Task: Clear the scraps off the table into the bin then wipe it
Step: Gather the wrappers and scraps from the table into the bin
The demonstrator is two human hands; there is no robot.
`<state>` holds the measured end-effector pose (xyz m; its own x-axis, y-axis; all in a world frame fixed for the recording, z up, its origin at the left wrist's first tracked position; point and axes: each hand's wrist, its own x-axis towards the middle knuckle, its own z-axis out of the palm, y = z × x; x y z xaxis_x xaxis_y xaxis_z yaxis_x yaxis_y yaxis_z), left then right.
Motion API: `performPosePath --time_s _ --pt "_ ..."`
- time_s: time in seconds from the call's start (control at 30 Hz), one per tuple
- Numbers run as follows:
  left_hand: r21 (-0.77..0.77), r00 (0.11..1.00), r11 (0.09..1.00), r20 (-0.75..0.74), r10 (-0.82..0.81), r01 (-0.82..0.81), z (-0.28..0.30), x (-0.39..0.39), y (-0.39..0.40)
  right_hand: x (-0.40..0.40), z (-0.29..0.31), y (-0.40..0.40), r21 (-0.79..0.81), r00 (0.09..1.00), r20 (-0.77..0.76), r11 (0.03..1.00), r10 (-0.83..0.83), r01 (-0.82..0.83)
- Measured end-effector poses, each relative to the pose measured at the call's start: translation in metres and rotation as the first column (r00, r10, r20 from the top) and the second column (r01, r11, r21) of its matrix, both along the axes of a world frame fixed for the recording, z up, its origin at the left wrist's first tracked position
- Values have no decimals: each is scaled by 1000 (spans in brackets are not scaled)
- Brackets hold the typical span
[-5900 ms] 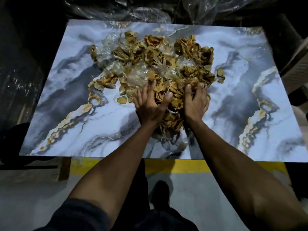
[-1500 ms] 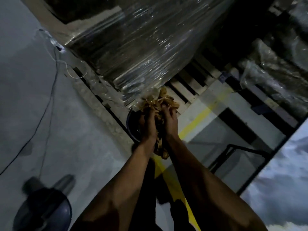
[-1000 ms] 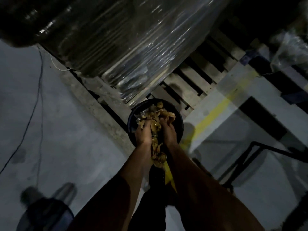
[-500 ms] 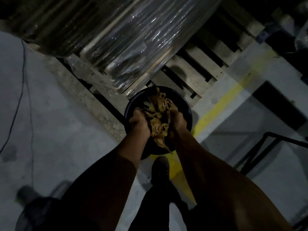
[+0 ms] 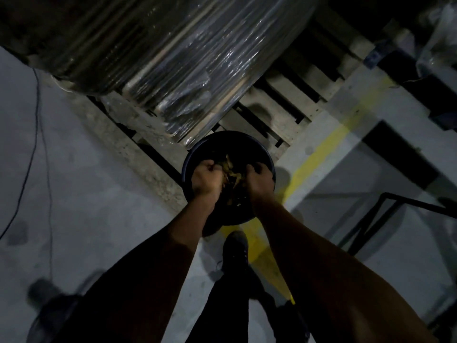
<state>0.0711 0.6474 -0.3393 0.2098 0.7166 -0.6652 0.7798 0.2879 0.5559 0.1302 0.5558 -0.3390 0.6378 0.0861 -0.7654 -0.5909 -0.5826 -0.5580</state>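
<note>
Both hands are down inside the mouth of a round black bin (image 5: 262, 151) that stands on the concrete floor. My left hand (image 5: 206, 179) is curled at the bin's left side and my right hand (image 5: 259, 180) at its right. A small clump of yellow-brown scraps (image 5: 232, 173) hangs between them, touching both hands and reaching down into the dark bin. The light is too dim to show how firmly the scraps are held. The table is out of view.
A shrink-wrapped stack (image 5: 173, 70) sits on a wooden pallet (image 5: 274, 112) right behind the bin. A yellow floor line (image 5: 319, 154) runs past it. A black metal frame (image 5: 385, 209) stands at the right, a cable (image 5: 37, 134) lies left, and my shoe (image 5: 235, 251) is below the bin.
I turned from the table carrying a bundle of scraps in both hands to the bin. Since half a second ago the hands have sunk lower into the bin and the bundle is much smaller.
</note>
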Motion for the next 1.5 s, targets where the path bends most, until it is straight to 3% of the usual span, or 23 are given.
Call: performPosePath --time_s 0.13,0.27,0.47,0.63,0.77,0.87,0.97,1.2,1.37,1.5 --pt "75 965 962 7 -264 263 44 -8 -13 -12 45 -25 -34 969 150 981 194 -191" --pt "232 872 847 -4 -490 478 112 -8 -31 -19 112 -52 -23 942 269 979 199 -201" --pt "280 859 857 161 -486 432 208 -26 -76 -33 213 -108 12 900 417 989 128 -147" --pt "401 830 805 165 -533 438 270 -53 -137 -58 288 -169 111 855 517 989 26 -97" --pt "424 785 811 295 -544 403 310 -78 -196 -91 329 -233 118 762 648 986 16 -121" --pt "478 762 774 282 -582 415 337 -94 -243 -118 356 -287 152 714 700 981 -22 -120" --pt "515 734 741 278 -619 430 356 -105 -284 -137 372 -339 95 696 717 983 44 -160" --pt "629 583 566 212 -785 533 370 -107 -381 -171 369 -458 -181 627 752 979 202 -98" --pt "723 421 354 97 -902 593 370 -97 -432 -184 359 -514 -341 657 703 940 271 -23" --pt "738 338 225 -6 -941 637 362 -83 -456 -184 355 -548 -383 697 683 920 219 86"
